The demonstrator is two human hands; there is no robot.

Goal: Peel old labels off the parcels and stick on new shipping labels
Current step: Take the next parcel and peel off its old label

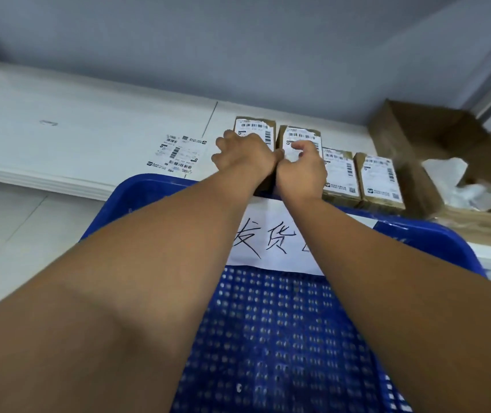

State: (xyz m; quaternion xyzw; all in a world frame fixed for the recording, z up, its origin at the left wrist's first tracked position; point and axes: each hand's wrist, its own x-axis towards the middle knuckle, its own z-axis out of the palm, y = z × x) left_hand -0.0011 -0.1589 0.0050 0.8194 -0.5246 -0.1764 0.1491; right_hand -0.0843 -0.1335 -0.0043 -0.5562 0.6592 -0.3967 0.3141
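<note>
Left hand (245,155) flat, right hand (302,169) curled (wrists touching).

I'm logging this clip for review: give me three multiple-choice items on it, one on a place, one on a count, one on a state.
1. Where do the loose labels lie?
A. On the white surface, left of the parcels
B. Inside the blue basket
C. On the open carton

2. How many brown parcels stand in the row?
A. Two
B. Four
C. Six

3. What is the right hand doing?
A. Resting in the basket
B. Fingers curled on the second parcel's label
C. Holding a pen

Key: 1 A, the sheets sit flat beside the left hand. 2 B, four parcels, ending at the rightmost parcel. 3 B, its fingertips sit on the second parcel, beyond the blue basket.
</note>
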